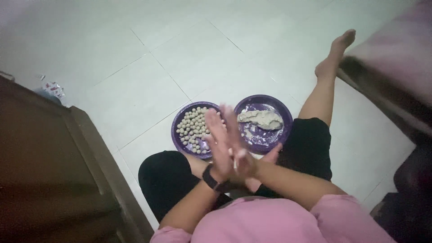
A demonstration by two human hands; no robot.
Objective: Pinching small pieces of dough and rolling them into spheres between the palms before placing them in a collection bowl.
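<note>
- Centre of frame: my left hand [220, 144], w/ black wrist band [211, 177], lies flat over my right hand [252, 168], palms pressed together. A bit of pale dough shows between them, so both grips are closed on it.
- Judgement: light, even pressure and small circles should keep the piece round; squeezing hard would flatten it.
- Just above the hands, on the tiled floor [135, 76]: left purple plate [176, 130] holding many small dough balls [193, 128]; right purple plate [284, 118] w/ the dough lump [261, 119].
- Around: my crossed legs in black, one bare foot [335, 56] upper right; dark wooden furniture [54, 171] at left, another piece at right edge.
- Plates sit touching each other, close to my knees; little elbow room.
</note>
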